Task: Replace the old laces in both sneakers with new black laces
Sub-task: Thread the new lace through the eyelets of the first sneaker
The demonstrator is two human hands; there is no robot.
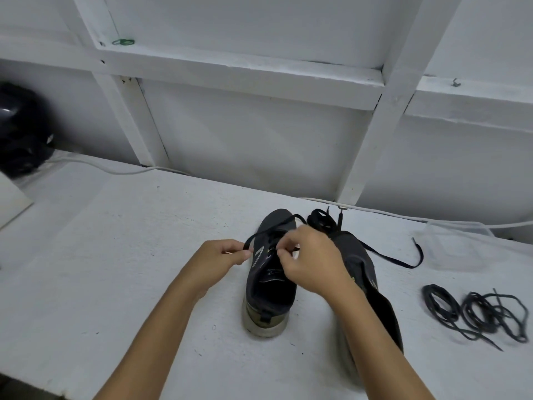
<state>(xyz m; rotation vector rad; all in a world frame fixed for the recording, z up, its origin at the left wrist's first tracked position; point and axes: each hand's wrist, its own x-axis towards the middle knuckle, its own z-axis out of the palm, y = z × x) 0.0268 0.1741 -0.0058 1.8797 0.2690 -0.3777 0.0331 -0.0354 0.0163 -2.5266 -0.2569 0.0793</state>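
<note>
My left hand (227,252) is closed down narrow, thumb and forefinger pinching one end of the new black lace (269,230) just left of the left sneaker (271,284). From the pinch the lace runs up and right across the toe of that sneaker. The other fingers are curled under.

My right hand (310,259) sits over the eyelet area of the same sneaker, fingers curled in, tips meeting at the lace near the tongue. It looks like a pinch on the lace; the exact contact point is hidden under my own fingers. Neither hand is spread open.

Left sneaker: dark upper, pale sole, upright on the white tabletop (115,269), heel toward me, toe pointing away.

Second sneaker (366,287): just right of the first, touching or nearly so, mostly covered by my right forearm. Whether it leans, I cannot tell.

Beyond the toe of the left sneaker, to the right: a bundle of black lace (320,222) lying loose. One flat black strand (398,259) trails right from the second sneaker across the tabletop.

Well right of both sneakers: a tangled heap of thin dark laces (476,313). Behind that heap, a clear plastic tub (461,241).

Far left of the sneakers, at the wall: a dark rounded object (20,131), blurred.
</note>
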